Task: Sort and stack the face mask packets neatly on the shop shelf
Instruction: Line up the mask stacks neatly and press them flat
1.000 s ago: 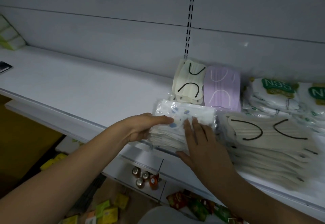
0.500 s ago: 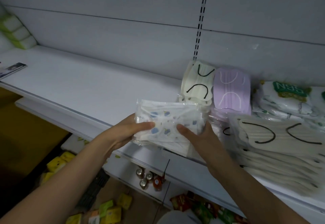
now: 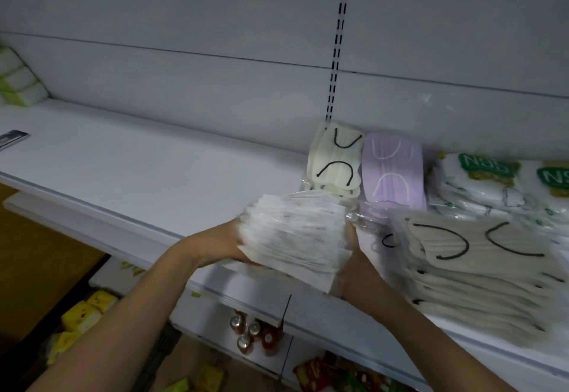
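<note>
Left hand, right hand grip white packet stack above white shelf; grey back panel.

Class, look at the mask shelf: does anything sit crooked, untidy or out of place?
Yes. The cream mask pile at the front right is fanned out, its packets slipping sideways instead of stacked square. The white packets between the left hand and right hand are splayed too, tilted on edge. Behind, the purple masks lean against the back panel.
</note>
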The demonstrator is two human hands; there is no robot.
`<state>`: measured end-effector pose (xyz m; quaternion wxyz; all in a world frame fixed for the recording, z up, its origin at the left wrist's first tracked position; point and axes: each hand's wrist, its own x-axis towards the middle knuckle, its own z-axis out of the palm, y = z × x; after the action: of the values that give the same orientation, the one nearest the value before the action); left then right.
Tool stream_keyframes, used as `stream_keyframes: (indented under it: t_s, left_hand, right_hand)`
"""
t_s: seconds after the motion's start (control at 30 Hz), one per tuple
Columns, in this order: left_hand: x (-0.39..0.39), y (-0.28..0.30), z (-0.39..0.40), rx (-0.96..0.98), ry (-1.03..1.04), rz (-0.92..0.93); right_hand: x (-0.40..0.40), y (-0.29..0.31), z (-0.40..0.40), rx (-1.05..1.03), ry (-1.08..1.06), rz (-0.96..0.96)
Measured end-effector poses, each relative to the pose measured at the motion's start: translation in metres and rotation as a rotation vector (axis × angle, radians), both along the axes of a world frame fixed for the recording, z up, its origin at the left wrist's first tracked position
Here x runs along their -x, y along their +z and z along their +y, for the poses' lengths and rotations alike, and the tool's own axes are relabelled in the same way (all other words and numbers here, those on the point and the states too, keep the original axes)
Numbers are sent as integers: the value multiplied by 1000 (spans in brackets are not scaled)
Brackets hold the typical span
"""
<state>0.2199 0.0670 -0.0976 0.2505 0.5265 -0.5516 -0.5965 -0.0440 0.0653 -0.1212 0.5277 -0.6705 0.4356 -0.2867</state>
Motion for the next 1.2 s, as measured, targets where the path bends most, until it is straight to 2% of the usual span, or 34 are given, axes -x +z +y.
stream_keyframes:
  t_s: [0.1,0.3,0.53,0.63,0.77,0.87,1.0,1.2]
  left_hand:
    - [-4,-2,0,15,12,-29]
    - [-2,42,8,133,61,84]
    - [99,108,-11,420,93,116]
    - [178,135,-13,424,20,78]
    - [327,146,-14,439,-86,48]
    - [439,137,-15,407,-260,144]
    - [592,116,-4,410,-437,154]
    - [775,84,20,391,-616,197]
  right_hand:
    - [-2,4,2,35,-50,73]
    - [-4,43,12,146,-117,-132]
    - [86,122,-1,275,-238,-168]
    - [160,141,4,219,-325,-224]
    - [296,144,35,173,-408,-254]
    - [408,139,71,205,-474,-233]
    - [555,122,125,196,-622,-219]
    - [724,85,169,161,-810,-167]
